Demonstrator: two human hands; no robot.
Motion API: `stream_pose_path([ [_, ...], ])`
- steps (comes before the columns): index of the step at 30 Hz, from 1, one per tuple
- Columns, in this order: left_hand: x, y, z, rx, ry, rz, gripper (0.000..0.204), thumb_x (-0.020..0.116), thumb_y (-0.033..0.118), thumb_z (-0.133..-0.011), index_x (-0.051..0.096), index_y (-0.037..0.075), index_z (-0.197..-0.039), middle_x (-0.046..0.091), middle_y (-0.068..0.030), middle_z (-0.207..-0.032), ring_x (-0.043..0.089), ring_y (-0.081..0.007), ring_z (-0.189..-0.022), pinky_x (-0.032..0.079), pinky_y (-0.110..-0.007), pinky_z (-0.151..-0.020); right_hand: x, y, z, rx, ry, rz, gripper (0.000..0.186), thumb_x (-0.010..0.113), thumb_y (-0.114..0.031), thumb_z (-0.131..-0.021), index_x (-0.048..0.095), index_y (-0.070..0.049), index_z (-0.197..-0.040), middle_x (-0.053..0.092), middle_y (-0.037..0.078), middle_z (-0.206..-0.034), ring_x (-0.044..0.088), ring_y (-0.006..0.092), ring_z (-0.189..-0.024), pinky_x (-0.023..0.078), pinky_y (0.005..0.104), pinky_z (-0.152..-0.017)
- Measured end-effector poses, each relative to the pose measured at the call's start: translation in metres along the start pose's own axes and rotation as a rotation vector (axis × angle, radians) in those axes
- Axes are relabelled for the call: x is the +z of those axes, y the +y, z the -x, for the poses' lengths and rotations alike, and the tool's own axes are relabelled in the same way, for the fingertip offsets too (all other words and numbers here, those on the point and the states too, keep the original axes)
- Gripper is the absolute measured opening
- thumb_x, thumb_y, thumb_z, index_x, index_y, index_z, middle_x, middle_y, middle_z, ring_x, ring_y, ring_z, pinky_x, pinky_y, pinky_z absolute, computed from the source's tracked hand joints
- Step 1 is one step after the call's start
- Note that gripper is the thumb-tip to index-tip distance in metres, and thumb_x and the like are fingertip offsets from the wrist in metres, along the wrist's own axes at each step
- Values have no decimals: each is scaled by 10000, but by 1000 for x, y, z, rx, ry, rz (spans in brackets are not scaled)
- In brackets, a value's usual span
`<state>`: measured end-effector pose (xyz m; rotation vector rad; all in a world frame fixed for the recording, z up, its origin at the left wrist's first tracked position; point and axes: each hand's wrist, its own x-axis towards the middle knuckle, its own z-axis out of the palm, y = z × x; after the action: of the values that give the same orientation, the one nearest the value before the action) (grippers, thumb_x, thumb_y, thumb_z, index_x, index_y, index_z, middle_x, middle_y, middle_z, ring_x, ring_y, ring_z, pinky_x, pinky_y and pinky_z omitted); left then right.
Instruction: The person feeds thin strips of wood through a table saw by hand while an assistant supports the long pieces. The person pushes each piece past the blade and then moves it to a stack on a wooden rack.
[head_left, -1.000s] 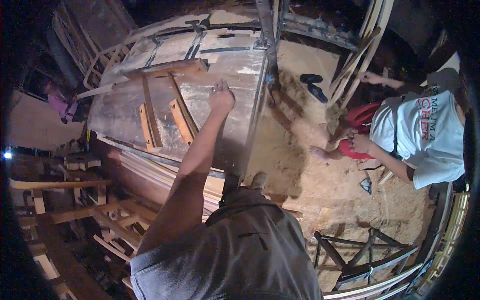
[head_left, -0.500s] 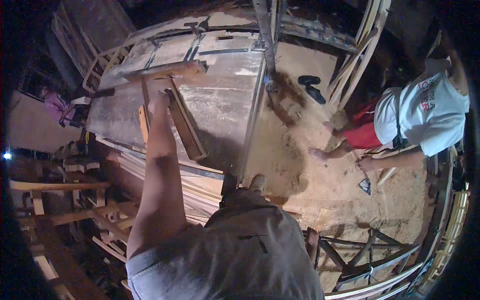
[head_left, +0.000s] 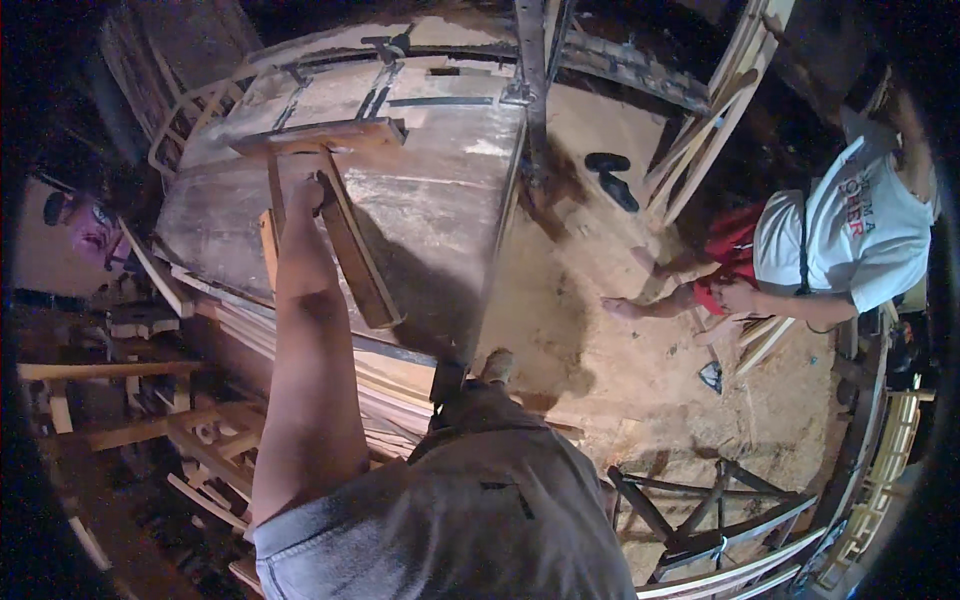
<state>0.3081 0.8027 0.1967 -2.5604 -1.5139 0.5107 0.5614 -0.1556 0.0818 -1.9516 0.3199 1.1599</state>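
Right grip: out of sight, state unknown | pale strips [head_left: 390,400] along the near edge of the desk [head_left: 435,190] | wooden bar [head_left: 359,250] slanting on it | left grip [head_left: 308,192] at bar's far end, closure unclear | crosswise board [head_left: 320,137] just beyond

Scuffed, matt wood across the tabletop [head_left: 440,200], with pale, rough patches toward its far edge — smoother brown wood in the crossbar [head_left: 318,137] and rail [head_left: 361,250]. Beyond the right edge, powdery floor [head_left: 545,320]; matt cloth in the grey shirt [head_left: 440,520].
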Motion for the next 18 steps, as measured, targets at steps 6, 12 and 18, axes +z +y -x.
stream_pose_path([
  [6, -10, 1, -10, -58, 4, 41, 306, 442, 162, -845, 671, 11, -981, 640, -172, -1099, 621, -287, -1017, 495, -410, -837, -2, 5, 12, 27, 20, 4, 279, 547, -305, -897, 562, -54, -1018, 638, 125, -902, 628, 240, -703, 496, 349, -559],
  [12, -6, 6, 7, -135, 27, 115, 317, 443, 188, -859, 660, 9, -1005, 636, -179, -1102, 618, -293, -1017, 487, -409, -839, -11, -4, 21, 50, 20, 13, 273, 559, -288, -895, 568, -55, -1036, 635, 123, -921, 630, 240, -724, 505, 354, -574],
  [18, -20, 6, 45, -236, 154, 237, 332, 444, 213, -873, 649, 6, -1030, 633, -187, -1104, 615, -299, -1016, 479, -407, -841, -11, -20, 15, 29, -4, 8, 269, 570, -271, -893, 573, -56, -1054, 632, 121, -940, 631, 241, -745, 513, 358, -588],
])
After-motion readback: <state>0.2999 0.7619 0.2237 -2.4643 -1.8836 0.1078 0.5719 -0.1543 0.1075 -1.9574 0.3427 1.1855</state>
